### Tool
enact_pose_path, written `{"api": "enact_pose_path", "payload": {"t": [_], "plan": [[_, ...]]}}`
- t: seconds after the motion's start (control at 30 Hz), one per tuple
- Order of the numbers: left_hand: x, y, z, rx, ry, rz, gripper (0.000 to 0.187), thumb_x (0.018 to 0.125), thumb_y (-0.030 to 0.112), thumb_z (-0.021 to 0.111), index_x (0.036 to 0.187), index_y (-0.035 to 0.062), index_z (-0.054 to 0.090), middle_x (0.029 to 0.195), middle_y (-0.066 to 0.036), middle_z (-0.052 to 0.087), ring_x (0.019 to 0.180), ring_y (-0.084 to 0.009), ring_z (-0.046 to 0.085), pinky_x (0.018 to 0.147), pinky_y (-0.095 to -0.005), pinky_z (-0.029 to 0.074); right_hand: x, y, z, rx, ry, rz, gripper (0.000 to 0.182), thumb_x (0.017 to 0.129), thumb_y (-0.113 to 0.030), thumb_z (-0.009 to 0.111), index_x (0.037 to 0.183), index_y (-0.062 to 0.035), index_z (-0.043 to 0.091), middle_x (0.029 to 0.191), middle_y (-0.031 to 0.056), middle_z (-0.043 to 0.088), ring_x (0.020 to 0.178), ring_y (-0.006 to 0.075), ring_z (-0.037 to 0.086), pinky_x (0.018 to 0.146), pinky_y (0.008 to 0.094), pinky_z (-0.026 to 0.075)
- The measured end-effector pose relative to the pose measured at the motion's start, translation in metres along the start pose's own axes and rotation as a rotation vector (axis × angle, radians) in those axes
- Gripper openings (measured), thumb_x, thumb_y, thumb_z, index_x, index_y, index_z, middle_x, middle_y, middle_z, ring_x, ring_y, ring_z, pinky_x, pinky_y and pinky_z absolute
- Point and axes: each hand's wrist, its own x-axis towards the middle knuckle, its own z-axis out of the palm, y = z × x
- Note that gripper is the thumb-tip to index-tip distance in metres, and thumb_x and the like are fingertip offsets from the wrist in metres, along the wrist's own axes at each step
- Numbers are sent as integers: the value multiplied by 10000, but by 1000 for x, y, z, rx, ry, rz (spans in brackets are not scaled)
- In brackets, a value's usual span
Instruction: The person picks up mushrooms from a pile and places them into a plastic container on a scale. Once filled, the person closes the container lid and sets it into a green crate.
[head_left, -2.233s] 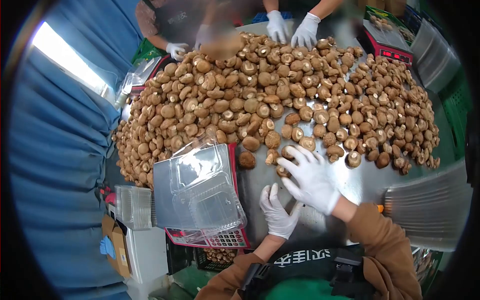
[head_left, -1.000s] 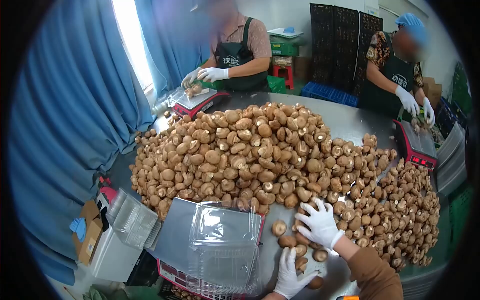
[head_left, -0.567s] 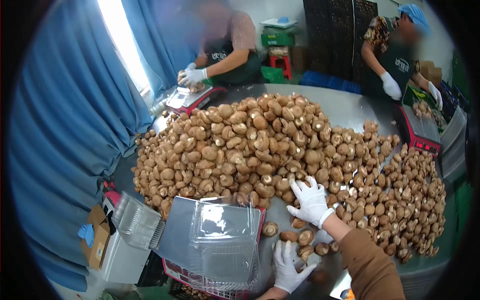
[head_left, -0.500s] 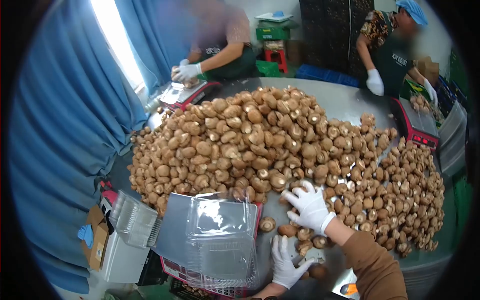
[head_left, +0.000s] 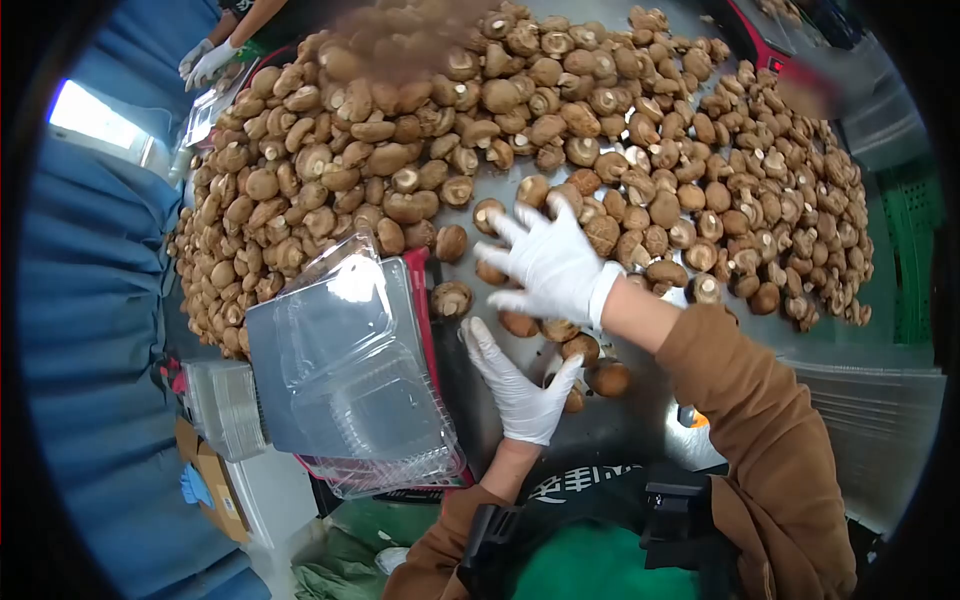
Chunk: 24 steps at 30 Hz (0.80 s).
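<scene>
My right hand (head_left: 558,268), in a white glove, reaches over loose brown mushrooms (head_left: 518,322) with its fingers spread. Its fingertips are close to a mushroom (head_left: 488,215) at the edge of the pile, and some caps are partly hidden beneath the palm. Nearer to me, my left hand (head_left: 520,392), also gloved, has its thumb and fingers apart beside several mushrooms (head_left: 607,378). A single mushroom with its stem up (head_left: 452,298) lies just beyond its fingertips. Neither hand visibly grips anything.
A large mushroom pile (head_left: 400,150) covers the far table. To my left, a clear plastic clamshell box (head_left: 350,350) lies open on a red-edged scale (head_left: 420,300). Stacked clear boxes (head_left: 222,408) stand farther left. A co-worker's gloved hands (head_left: 210,62) show at upper left.
The view has tilted down, bringing my sleeves and apron into sight. Both my hands stay among the loose mushrooms, the right one with its fingers spread wider.
</scene>
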Motion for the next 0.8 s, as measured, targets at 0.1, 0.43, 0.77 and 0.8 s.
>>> {"api": "enact_pose_path", "payload": {"t": [0.1, 0.43, 0.77, 0.8], "plan": [[-10, 3, -4, -115, -90, -8, 1346, 691, 296, 951, 1613, -44, 30, 1640, -319, 116, 1527, -454, 165, 1243, -524, 164, -40, -16, -1, 81, 66, -124, 508, 904, -524, 632, 1323, -238, 656, 1451, 129, 535, 1408, 389, 422, 1134, 654, 269], [-62, -3, -15, 170, -334, 482, 1199, 669, 444, 938, 1566, 10, 270, 1543, -304, 308, 1439, -538, 294, 1178, -602, 284, -167, -31, 15, 255, 101, 101, 575, 876, -360, 700, 1419, -206, 591, 1495, 137, 514, 1420, 336, 447, 1127, 739, 235], [-45, -8, -25, 111, -241, 176, 1331, 679, 444, 942, 1606, -18, 107, 1620, -335, 137, 1500, -521, 193, 1208, -561, 254, -197, -12, 22, 506, 504, 473, 246, 863, -43, 655, 1094, -64, 737, 1285, 187, 626, 1190, 363, 593, 1032, 442, 460], [-44, -10, -24, 85, -247, 160, 1336, 675, 442, 944, 1606, -20, 105, 1621, -334, 134, 1501, -518, 195, 1210, -554, 254, -197, -11, 20, 522, 546, 522, 250, 876, -29, 648, 1112, -50, 729, 1267, 183, 629, 1181, 367, 600, 1044, 438, 462]]}}
